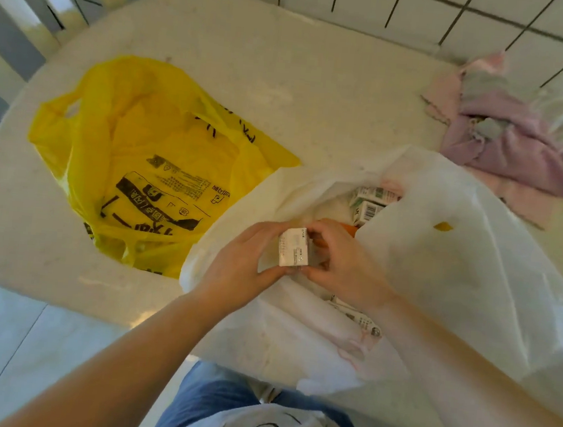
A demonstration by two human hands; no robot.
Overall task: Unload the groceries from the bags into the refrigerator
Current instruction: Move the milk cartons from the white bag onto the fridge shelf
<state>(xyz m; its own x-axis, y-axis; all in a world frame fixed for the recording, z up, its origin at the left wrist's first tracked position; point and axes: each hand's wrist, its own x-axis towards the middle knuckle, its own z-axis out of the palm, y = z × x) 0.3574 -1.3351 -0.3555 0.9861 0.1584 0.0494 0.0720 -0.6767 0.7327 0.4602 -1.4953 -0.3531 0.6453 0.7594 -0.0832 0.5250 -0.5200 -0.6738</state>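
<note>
White tabletop [285, 86] below tiled wall: fingers [273, 229] of the left hand [241, 261] and right hand [341, 260] curl around a small white carton [293, 251], held over the open white bag [440, 263]. More cartons [370, 201] lie inside. A yellow bag [141, 151] lies left, a pink cloth [507, 142] far right.

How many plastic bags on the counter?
2: the yellow bag lies flat at left; the white bag sits at right, open, under both hands. None seem hidden.
</note>
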